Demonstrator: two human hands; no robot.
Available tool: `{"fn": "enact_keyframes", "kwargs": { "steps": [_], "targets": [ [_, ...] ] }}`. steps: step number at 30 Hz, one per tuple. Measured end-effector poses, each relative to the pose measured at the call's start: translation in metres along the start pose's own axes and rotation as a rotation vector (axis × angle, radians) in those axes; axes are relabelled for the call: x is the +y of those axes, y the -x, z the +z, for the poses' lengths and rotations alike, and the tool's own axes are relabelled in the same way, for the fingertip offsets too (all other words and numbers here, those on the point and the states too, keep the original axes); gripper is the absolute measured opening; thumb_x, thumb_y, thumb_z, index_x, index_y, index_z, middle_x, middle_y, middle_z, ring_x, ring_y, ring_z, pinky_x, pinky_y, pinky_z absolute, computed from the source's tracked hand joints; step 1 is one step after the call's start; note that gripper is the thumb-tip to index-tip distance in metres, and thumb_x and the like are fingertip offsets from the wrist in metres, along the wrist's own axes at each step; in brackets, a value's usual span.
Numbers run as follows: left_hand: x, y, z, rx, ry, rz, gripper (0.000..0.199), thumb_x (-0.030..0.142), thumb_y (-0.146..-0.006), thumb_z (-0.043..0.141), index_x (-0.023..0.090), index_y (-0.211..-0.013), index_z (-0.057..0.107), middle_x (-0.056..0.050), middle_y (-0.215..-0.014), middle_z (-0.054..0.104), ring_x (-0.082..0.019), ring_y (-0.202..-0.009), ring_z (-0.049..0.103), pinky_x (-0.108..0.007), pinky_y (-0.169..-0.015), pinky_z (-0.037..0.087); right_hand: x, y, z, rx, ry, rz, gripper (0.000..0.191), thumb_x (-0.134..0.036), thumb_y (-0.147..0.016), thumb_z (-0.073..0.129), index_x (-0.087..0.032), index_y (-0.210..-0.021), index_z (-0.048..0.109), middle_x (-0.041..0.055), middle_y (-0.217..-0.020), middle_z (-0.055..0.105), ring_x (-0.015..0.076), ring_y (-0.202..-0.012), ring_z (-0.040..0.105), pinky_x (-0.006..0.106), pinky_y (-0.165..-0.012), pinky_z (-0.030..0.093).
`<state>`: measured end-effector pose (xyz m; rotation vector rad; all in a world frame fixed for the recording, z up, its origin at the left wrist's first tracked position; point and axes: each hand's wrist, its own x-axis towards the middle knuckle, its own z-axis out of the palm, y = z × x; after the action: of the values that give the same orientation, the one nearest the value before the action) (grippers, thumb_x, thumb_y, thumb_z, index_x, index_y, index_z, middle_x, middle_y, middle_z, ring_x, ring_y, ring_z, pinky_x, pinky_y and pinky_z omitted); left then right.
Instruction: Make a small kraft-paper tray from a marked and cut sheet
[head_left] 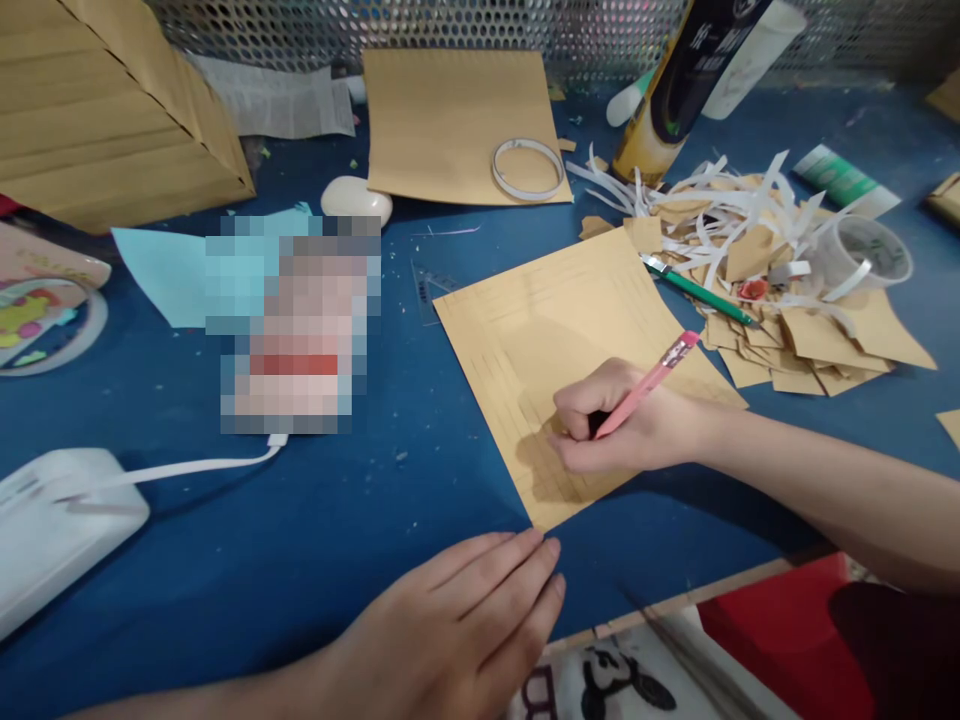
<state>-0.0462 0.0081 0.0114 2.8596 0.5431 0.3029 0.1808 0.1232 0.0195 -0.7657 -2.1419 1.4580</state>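
A pink pencil [646, 385] with an eraser end is gripped in my right hand [626, 415], tip down over a tan sheet of card [555, 320]; the tip itself is hidden by my fingers. Faint pencil lines run along the sheet's edges. My left hand [480, 610] lies flat on the blue table, fingers stretched out, its fingertips at the sheet's near corner. Beyond the sheet's left corner is a small clear set square [433, 290]. A green pen-like tool [701, 290] rests on paper scraps to the right.
Paper strips and card scraps [750, 240] are heaped at right, beside a tape roll [862, 255] and a tall dark can [675, 100]. Another card sheet [450, 120] bears a white ring [527, 170]. Left are a blurred-out device [300, 330], its cable [202, 468] and a white box [67, 530].
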Motion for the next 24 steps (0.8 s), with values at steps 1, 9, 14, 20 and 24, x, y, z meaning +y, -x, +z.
{"fn": "enact_keyframes", "kwargs": {
  "steps": [1, 9, 14, 20, 24],
  "targets": [
    [0.0001, -0.0001, -0.0004, 0.000, 0.000, 0.000, 0.040, 0.026, -0.098, 0.037, 0.011, -0.132, 0.050, -0.010, -0.139, 0.050, -0.021, -0.131, 0.042, -0.032, -0.107, 0.037, -0.0001, 0.0000, 0.0001, 0.004, 0.007, 0.004, 0.036, -0.005, -0.072, 0.058, -0.017, -0.053, 0.031, -0.0093, -0.052, 0.029, 0.0038, -0.049, 0.024, 0.018, -0.042, 0.021],
    [-0.0009, 0.0002, -0.0011, -0.001, 0.005, 0.008, 0.041, 0.026, -0.095, 0.043, 0.012, -0.133, 0.051, -0.010, -0.139, 0.050, -0.022, -0.132, 0.041, -0.032, -0.108, 0.037, -0.0010, -0.0002, -0.0008, -0.037, -0.022, 0.021, 0.035, -0.003, -0.069, 0.056, -0.018, -0.054, 0.029, -0.0091, -0.052, 0.031, 0.0039, -0.050, 0.025, 0.017, -0.043, 0.022],
    [-0.0010, 0.0000, -0.0019, -0.004, 0.004, 0.010, 0.041, 0.028, -0.096, 0.042, 0.013, -0.133, 0.051, -0.009, -0.140, 0.049, -0.021, -0.132, 0.041, -0.031, -0.108, 0.036, -0.0004, -0.0001, -0.0004, -0.002, 0.006, 0.006, 0.033, -0.005, -0.071, 0.056, -0.018, -0.055, 0.030, -0.0094, -0.052, 0.030, 0.0042, -0.050, 0.024, 0.017, -0.043, 0.022],
    [-0.0018, -0.0004, -0.0024, -0.006, 0.004, -0.003, 0.042, 0.029, -0.097, 0.040, 0.014, -0.134, 0.050, -0.008, -0.141, 0.049, -0.020, -0.133, 0.040, -0.031, -0.108, 0.037, 0.0009, 0.0009, -0.0020, -0.064, 0.007, 0.020, 0.033, -0.003, -0.068, 0.056, -0.018, -0.054, 0.029, -0.0089, -0.053, 0.030, 0.0046, -0.050, 0.025, 0.018, -0.044, 0.023],
    [-0.0028, 0.0001, 0.0016, -0.012, 0.013, 0.002, 0.044, 0.029, -0.097, 0.040, 0.014, -0.137, 0.046, -0.008, -0.143, 0.046, -0.021, -0.134, 0.037, -0.031, -0.110, 0.036, 0.0010, 0.0003, -0.0017, -0.023, 0.007, 0.022, 0.033, -0.006, -0.072, 0.057, -0.018, -0.055, 0.031, -0.0093, -0.052, 0.030, 0.0044, -0.050, 0.025, 0.018, -0.044, 0.023]
  ]
}}
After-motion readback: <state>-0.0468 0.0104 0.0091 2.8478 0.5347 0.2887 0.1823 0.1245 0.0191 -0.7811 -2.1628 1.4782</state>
